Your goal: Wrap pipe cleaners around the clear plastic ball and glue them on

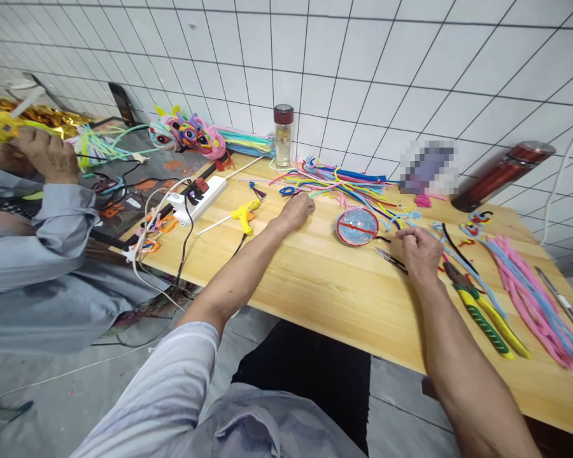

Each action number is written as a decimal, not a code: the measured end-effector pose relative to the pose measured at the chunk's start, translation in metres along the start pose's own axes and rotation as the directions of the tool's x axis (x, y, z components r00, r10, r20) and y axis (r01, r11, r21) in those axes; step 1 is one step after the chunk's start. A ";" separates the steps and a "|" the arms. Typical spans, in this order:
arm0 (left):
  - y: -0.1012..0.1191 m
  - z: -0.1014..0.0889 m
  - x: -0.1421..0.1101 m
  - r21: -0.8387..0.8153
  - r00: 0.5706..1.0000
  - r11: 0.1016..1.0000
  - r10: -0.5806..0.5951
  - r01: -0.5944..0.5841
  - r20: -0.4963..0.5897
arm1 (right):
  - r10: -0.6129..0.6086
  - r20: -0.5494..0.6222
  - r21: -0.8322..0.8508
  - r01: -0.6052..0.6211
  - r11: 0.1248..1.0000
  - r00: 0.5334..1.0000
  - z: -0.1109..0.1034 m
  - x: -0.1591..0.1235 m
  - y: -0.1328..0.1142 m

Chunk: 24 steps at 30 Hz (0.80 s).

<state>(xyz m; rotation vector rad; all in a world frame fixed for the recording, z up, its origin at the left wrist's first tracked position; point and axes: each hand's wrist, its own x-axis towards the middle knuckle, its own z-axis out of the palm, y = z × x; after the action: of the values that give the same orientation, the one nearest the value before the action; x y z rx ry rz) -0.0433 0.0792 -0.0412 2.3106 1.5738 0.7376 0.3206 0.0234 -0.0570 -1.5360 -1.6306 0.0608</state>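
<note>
My left hand (296, 211) is closed with fingers curled down, at the near edge of a pile of colourful pipe cleaners (348, 184); anything in its fingertips is too small to make out. My right hand (420, 253) is pinched shut beside a round, red-rimmed, bluish piece (358, 236) with a red strip across it. A short black strand (383, 240) lies between that piece and the hand; whether the fingers hold it I cannot tell. Thread snips (390, 259) lie just left of my right hand. Green-and-yellow pliers (482, 318) are to its right.
A yellow glue gun (244, 218) and a white power strip (203, 202) with cords lie left. Against the wall stand a glass bottle (283, 137) and a leaning red thermos (503, 175). Pink pipe cleaners (525, 299) lie right. Another person's hands (50, 152) hold a yellow glue gun.
</note>
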 end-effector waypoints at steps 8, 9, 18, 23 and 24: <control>0.013 -0.004 0.001 0.069 0.999 0.998 0.014 -0.012 -0.031 | -0.083 -0.022 -0.023 0.083 0.996 0.996 0.002 0.003 -0.001; 0.013 -0.005 0.001 0.068 0.999 0.998 0.013 -0.010 -0.036 | -0.091 -0.025 -0.028 0.090 0.996 0.996 0.002 0.003 0.000; 0.024 -0.012 -0.003 0.027 0.993 0.999 -0.029 0.033 -0.114 | -0.093 -0.040 -0.038 0.092 0.995 0.995 -0.007 0.003 -0.005; 0.027 -0.016 -0.003 0.005 0.991 0.998 -0.064 0.066 -0.118 | -0.041 -0.027 -0.025 0.040 0.999 0.999 -0.015 0.000 -0.013; 0.028 -0.016 -0.003 0.002 0.990 0.997 -0.079 0.080 -0.117 | -0.035 -0.024 -0.021 0.035 0.999 0.999 -0.016 -0.001 -0.015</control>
<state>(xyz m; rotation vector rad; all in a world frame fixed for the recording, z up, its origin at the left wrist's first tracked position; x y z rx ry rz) -0.0305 0.0649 -0.0158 2.2314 1.7103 0.8626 0.3186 0.0112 -0.0393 -1.5174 -1.6429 0.0060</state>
